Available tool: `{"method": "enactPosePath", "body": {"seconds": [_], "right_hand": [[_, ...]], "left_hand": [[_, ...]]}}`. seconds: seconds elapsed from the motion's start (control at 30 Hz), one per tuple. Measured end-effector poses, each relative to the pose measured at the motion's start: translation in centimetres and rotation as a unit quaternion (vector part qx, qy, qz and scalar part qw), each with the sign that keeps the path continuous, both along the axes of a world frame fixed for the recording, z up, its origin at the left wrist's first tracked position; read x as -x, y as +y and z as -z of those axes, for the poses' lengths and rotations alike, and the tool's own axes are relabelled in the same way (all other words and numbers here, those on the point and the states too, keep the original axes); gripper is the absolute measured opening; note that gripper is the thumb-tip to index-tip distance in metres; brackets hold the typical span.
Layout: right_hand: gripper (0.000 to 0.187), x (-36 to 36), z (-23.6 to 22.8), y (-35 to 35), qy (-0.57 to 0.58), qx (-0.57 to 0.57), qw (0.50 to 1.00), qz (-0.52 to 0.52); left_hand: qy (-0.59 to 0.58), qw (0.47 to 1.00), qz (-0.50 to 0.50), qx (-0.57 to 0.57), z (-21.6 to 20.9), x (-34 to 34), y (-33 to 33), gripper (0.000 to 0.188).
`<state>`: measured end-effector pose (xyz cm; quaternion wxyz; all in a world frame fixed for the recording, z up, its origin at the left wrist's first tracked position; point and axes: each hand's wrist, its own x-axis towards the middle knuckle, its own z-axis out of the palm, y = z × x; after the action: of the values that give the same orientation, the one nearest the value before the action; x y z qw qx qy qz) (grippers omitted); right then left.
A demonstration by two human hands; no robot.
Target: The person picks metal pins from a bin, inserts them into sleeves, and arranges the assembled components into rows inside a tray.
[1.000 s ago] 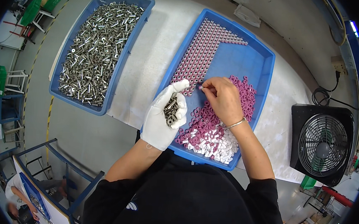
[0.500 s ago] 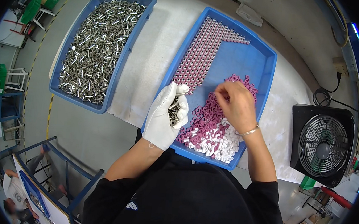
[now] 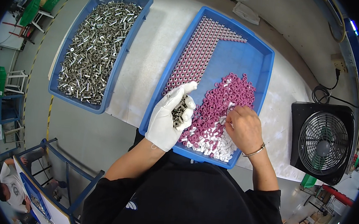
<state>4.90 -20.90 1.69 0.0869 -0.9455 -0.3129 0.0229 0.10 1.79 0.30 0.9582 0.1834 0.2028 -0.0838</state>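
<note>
My left hand (image 3: 167, 117), in a white glove, is cupped around a bunch of small flanged metal sleeves (image 3: 179, 114) over the left side of the right-hand blue tray (image 3: 264, 95). My bare right hand (image 3: 245, 129), with a bangle at the wrist, is over the loose parts with its fingers bent together; whatever the fingertips hold is hidden. Below and beside it lie purple rings (image 3: 220, 100) and, nearer me, white sleeves (image 3: 223, 148). Tight rows of purple rings with metal tops (image 3: 198, 50) line the tray's left side and far end.
Left of this tray stands another blue tray (image 3: 127, 51) heaped with loose metal parts (image 3: 95, 50). A black fan (image 3: 321, 144) stands at the right, near a cable (image 3: 322, 96). A white cloth (image 3: 246, 13) lies behind the tray. Another person (image 3: 13, 189) is at the lower left.
My right hand has moved nearer me and to the right, from the purple rings toward the white sleeves. My left thumb has lifted away from the fingers, showing more metal parts in the palm.
</note>
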Motion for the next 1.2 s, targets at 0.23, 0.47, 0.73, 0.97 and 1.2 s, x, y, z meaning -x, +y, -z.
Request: {"method": "enactPosePath", "body": {"seconds": [0.23, 0.47, 0.73, 0.97, 1.2], "right_hand": [[0.005, 0.3, 0.3, 0.1, -0.027, -0.001, 1.0, -0.009], [0.007, 0.5, 0.8, 0.4, -0.05, 0.003, 0.999, -0.005], [0.011, 0.5, 0.2, 0.3, -0.029, -0.018, 0.999, 0.011], [0.011, -0.9, -1.2, 0.9, 0.085, -0.168, 0.978, 0.085], [0.012, -2.6, 0.6, 1.5, 0.083, -0.195, 0.967, 0.138]], "left_hand": [[0.028, 0.999, -0.012, 0.026, 0.7, 0.2, -0.1, 0.027], [0.034, 0.999, 0.008, -0.031, 0.0, 0.1, -0.6, 0.017], [0.047, 0.995, 0.039, -0.083, -0.8, 0.1, -0.8, 0.019], [0.056, 0.994, 0.044, -0.085, -0.2, 0.2, -0.9, 0.016], [0.09, 0.988, 0.057, -0.107, -0.7, 0.1, -1.5, 0.012]]}}
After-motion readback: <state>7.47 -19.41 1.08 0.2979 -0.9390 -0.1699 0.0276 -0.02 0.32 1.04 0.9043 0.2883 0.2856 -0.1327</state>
